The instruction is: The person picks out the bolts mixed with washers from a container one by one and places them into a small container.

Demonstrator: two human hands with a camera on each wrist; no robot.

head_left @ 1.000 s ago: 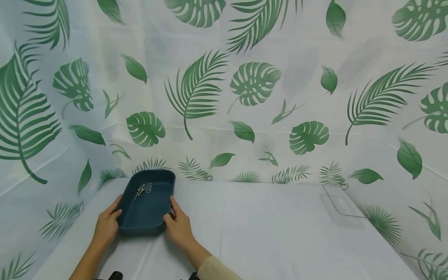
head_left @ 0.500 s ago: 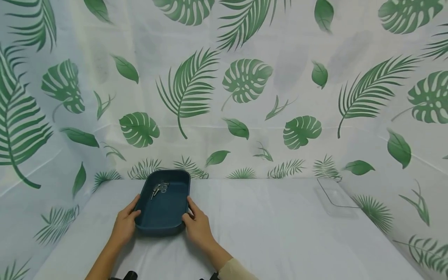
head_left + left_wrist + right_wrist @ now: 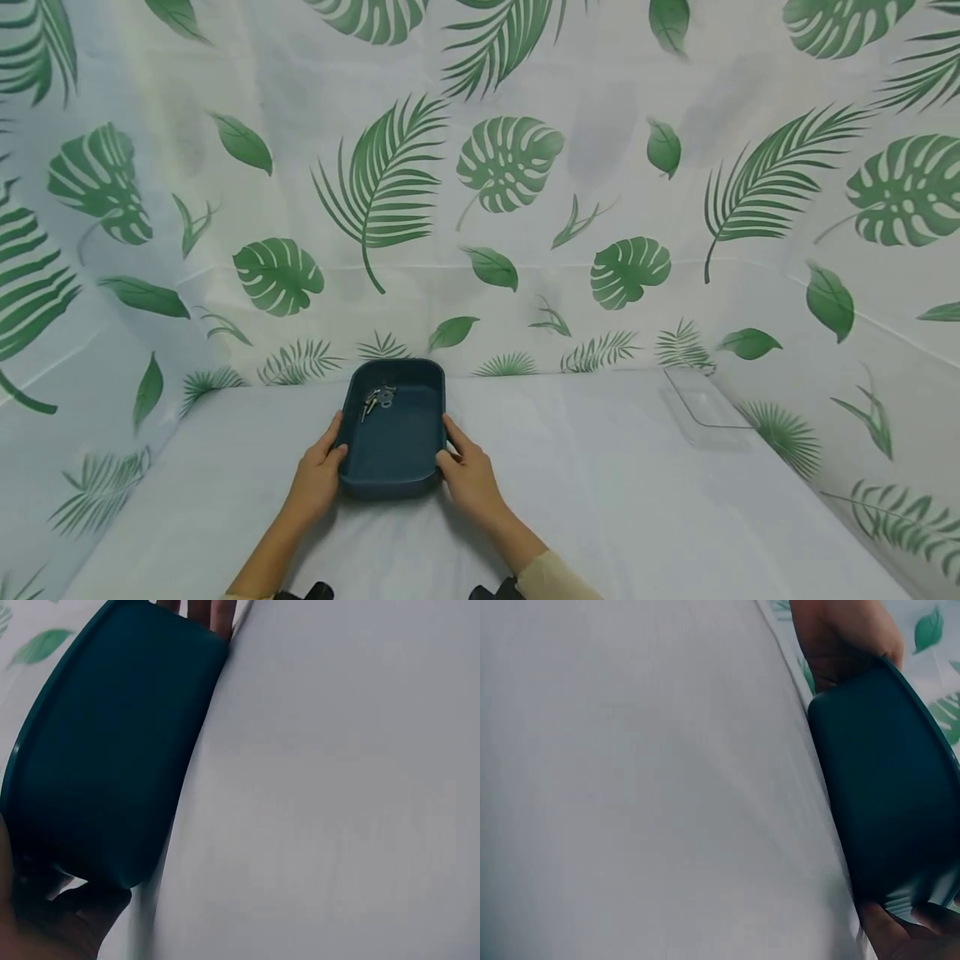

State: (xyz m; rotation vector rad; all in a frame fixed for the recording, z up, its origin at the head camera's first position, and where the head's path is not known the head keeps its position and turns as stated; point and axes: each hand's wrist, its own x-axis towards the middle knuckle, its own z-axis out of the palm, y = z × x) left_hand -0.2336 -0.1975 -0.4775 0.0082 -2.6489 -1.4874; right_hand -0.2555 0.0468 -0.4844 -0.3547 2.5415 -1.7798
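Note:
A dark teal tray [image 3: 397,454] with rounded corners sits between my two hands in the head view. Inside it, toward the far left, lies a small bunch of metal keys [image 3: 377,401]. My left hand [image 3: 313,479] grips the left wall, thumb at the rim. On the opposite side my right hand [image 3: 472,482] holds the right wall the same way. The left wrist view has the tray's near end wall [image 3: 112,750] close over the white cloth. From the right wrist, that same wall [image 3: 892,780] shows with fingers wrapped under both ends.
A clear rectangular container [image 3: 708,408] stands at the back right corner of the white-covered table [image 3: 600,500]. Behind and on both sides hangs a white curtain [image 3: 570,183] printed with green leaves. Black wrist mounts [image 3: 315,591] show at the bottom edge.
Both hands have carried the tray rightward, from the left toward the middle of the table. The keys ride along inside. The head view has turned slightly right.

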